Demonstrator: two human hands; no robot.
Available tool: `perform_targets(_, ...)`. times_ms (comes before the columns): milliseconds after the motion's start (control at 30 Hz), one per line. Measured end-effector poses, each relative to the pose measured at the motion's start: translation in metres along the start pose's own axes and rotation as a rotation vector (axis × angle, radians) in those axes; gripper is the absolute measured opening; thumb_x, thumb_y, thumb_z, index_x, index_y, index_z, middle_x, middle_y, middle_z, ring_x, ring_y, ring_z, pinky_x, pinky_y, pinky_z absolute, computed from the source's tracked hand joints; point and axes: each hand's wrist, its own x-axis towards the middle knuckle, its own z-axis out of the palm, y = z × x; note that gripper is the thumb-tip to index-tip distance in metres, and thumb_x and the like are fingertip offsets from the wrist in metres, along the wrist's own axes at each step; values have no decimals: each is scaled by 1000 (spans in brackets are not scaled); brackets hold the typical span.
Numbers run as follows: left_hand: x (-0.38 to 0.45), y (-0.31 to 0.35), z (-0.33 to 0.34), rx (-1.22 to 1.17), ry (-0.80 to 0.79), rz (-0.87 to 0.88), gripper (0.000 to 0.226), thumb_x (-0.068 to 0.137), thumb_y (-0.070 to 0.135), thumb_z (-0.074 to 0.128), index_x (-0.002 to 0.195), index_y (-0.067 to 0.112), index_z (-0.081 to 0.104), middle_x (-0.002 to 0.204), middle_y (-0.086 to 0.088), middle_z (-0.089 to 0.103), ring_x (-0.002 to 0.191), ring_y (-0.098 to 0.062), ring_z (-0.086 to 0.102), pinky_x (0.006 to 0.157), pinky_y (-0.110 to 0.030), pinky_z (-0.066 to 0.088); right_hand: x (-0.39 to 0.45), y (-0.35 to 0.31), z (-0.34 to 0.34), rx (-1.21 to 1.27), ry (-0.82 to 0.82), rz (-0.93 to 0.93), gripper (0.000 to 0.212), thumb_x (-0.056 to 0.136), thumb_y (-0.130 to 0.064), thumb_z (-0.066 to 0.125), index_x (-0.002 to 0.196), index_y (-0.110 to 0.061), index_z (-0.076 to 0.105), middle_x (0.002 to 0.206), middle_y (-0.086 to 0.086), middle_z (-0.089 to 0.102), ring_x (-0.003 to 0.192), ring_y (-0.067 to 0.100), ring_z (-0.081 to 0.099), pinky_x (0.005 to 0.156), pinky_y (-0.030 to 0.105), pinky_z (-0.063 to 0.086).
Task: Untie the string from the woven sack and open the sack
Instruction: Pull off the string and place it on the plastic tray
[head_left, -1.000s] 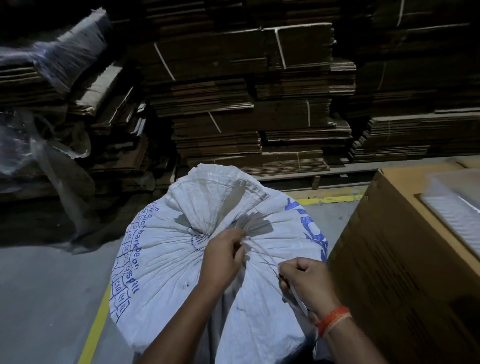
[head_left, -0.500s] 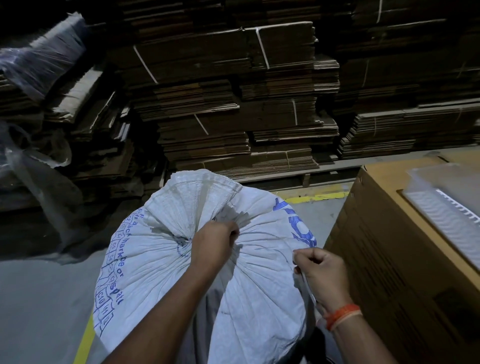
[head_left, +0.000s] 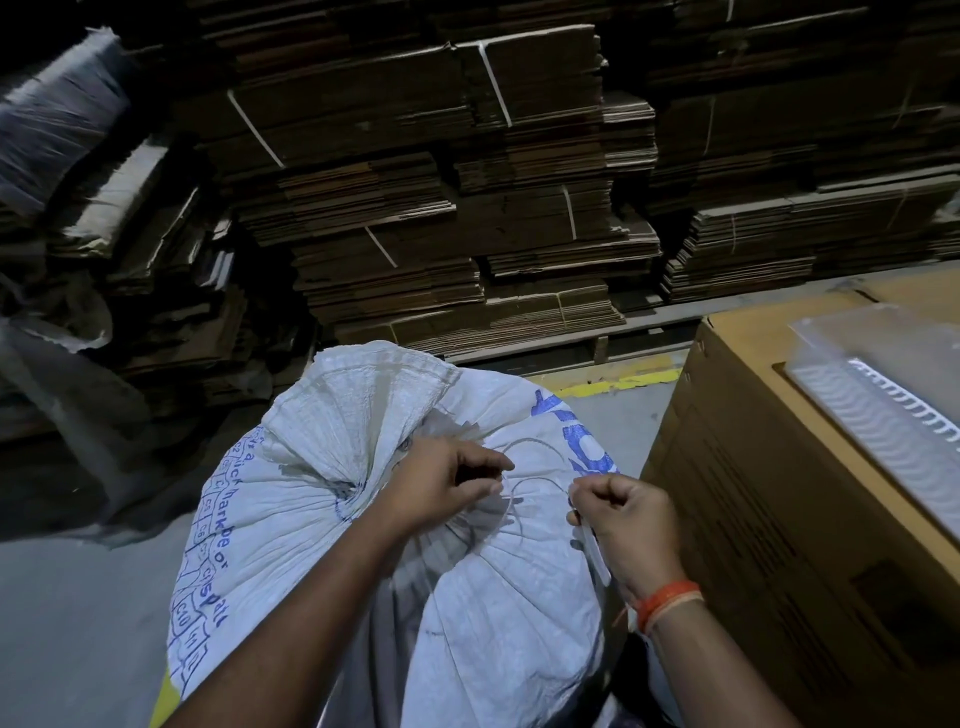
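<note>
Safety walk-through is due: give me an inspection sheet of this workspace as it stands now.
Surface: grey concrete floor with a yellow line.
Job's things: white woven sack with blue print, neck gathered, not yet open; thin string looping loosely between the hands.
Clutter: large cardboard box right of the sack, a clear plastic tray on top.
Hands: left hand pinches the string at the neck; right hand grips its other end in curled fingers, an orange band on the wrist.
Cables: nothing seen.
Surroundings: strapped stacks of flattened cardboard behind; plastic sheeting far left.
</note>
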Motion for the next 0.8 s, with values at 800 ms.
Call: perform_targets(800, 22, 120, 7, 206, 283, 259, 25, 79, 47, 85, 80, 24, 75, 87, 9, 75, 83, -16, 71, 77, -39, 59, -54, -92, -90, -643, 206, -279, 16, 78, -24, 78, 92, -20, 84, 87, -2, 80, 81, 16, 73, 68, 21, 42)
